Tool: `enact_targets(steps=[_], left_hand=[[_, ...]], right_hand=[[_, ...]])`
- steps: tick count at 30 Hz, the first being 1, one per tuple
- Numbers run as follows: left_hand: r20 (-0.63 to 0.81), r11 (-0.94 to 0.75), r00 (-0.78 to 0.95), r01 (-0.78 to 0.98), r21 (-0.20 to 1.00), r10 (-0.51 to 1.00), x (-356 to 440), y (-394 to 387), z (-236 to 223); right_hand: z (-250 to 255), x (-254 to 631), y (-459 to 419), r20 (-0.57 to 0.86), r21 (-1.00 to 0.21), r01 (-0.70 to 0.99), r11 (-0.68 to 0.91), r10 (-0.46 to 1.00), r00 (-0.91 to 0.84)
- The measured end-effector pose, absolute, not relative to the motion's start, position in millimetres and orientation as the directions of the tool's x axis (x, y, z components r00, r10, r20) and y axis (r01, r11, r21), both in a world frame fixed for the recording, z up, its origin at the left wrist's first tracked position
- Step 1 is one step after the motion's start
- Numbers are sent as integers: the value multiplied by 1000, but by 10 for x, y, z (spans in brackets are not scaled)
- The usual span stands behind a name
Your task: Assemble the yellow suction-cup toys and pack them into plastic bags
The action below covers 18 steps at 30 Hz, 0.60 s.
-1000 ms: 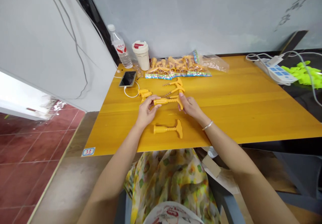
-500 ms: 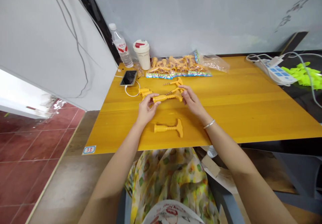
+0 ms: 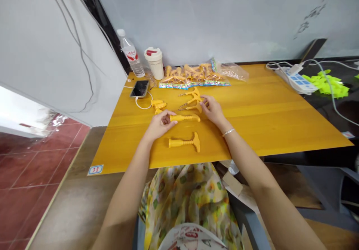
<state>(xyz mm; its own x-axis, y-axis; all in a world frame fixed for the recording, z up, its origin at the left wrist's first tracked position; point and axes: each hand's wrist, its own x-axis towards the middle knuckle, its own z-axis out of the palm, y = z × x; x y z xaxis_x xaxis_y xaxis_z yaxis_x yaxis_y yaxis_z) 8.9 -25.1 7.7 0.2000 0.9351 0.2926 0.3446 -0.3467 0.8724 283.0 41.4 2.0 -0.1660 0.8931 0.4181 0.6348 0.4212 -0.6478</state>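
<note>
On the wooden table [image 3: 260,126], a clear bag [image 3: 234,71] of yellow corkscrews sits at twelve o'clock, with a phone [image 3: 139,89] at eleven. Nearest the left hand [image 3: 159,124], one corkscrew [image 3: 183,118] lies flat, its long axis running from nine to three, its grip end toward that hand, whose curled fingers [image 3: 167,117] close on it. The right hand [image 3: 213,111] sits to its upper right, fingers spread, tips just beside two more corkscrews [image 3: 191,101]. Another corkscrew [image 3: 183,143] lies at six.
</note>
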Motion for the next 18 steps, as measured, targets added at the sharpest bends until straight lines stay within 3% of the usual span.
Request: enact_targets(steps=[8,12,18], left_hand=[[161,-319,376,409,855,913,51,-294,142],[89,-281,404,447,850,911,20,-270,106],[98,-301,428,437,848,899,-9,-239,55]], right_hand=[[-148,2882,523,404,-461,762,456,872,-278],[-153,2868,518,358,-435,792,428,890,-284],[-129,2860,494,388,-440,784,438,880,-274]])
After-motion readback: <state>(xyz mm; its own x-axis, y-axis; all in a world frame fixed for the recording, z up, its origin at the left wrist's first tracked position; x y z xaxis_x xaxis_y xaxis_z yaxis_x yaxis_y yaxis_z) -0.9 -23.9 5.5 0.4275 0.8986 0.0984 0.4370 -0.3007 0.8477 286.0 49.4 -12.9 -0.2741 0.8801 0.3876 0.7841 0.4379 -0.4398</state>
